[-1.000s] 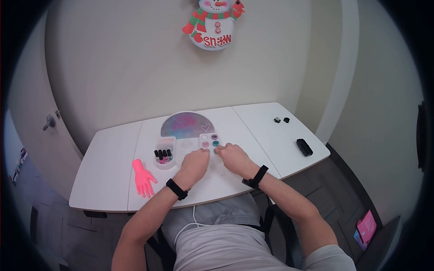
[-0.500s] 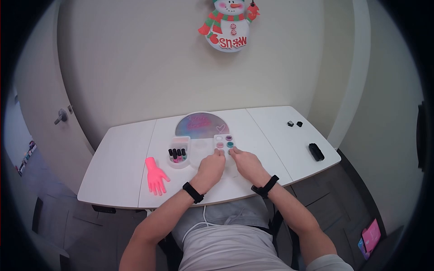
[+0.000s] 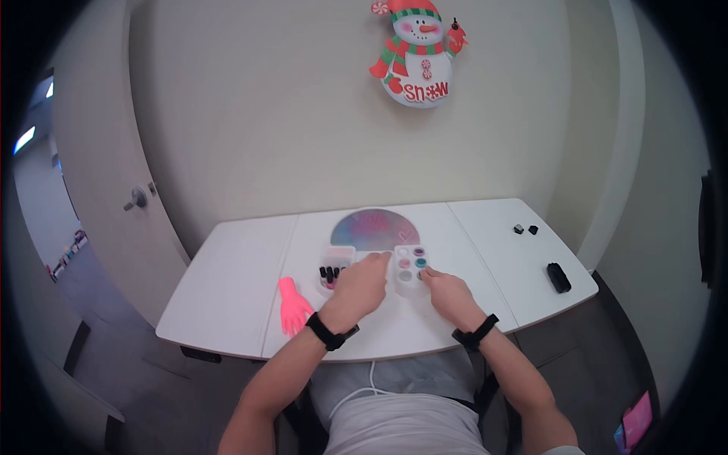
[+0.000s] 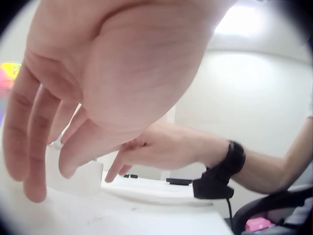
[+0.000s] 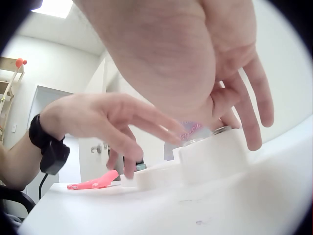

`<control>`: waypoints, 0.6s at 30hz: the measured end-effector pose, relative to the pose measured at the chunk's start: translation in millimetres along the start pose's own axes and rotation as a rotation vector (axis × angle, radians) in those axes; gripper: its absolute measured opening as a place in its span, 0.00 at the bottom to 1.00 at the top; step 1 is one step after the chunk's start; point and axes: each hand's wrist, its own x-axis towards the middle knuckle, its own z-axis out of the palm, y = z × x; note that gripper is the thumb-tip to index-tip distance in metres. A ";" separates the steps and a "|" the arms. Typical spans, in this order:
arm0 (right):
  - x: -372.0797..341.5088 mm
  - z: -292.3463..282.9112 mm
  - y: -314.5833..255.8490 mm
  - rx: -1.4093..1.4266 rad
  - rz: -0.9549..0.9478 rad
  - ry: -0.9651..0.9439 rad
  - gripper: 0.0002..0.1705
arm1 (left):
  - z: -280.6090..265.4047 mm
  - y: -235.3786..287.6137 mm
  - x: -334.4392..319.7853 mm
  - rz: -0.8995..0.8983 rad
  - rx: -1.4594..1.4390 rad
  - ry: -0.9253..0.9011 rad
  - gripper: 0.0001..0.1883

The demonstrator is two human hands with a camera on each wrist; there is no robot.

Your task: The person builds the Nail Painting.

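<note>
A white holder [image 3: 406, 290] of small round pots stands in front of the half-round rainbow plate [image 3: 371, 231]. Over the table to its left, my left hand [image 3: 364, 284] reaches forward; the left wrist view shows this hand [image 4: 117, 73] with its fingers spread loosely down and nothing held. At the holder's front right corner is my right hand [image 3: 453, 297]. In the right wrist view, two fingers of my right hand [image 5: 181, 58] hang beside the holder [image 5: 212, 156], next to a silver-rimmed pot [image 5: 221, 130]; thumb contact is hidden.
Black-capped bottles [image 3: 330, 274] stand in a clear and white container left of my left hand. A pink model hand [image 3: 294, 307] lies farther left. On the right are a black case [image 3: 559, 277] and two small dark objects [image 3: 525, 229]. A snowman sign [image 3: 422, 61] hangs on the wall.
My left hand has left the holder's front edge and moved left and forward, its fingers away from the pots. My right hand stays at the holder's right corner. The head view has shifted.
</note>
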 end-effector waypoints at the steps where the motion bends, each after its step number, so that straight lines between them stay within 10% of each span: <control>1: 0.6 3.8 6.2 0.008 -0.015 0.031 0.16 | -28.6 -7.9 -2.8 -0.058 -0.006 0.077 0.26; 6: -0.7 -0.5 14.2 0.030 0.016 0.031 0.17 | -115.7 -79.7 -26.7 -0.393 0.068 0.286 0.20; 11: 7.8 -2.3 15.0 -0.009 0.057 -0.008 0.14 | -79.3 -215.4 -57.9 -0.553 0.278 -0.257 0.39; 18: 16.5 -7.9 36.2 0.129 0.078 -0.101 0.17 | -71.1 -209.8 -38.9 -0.698 -0.179 -0.662 0.32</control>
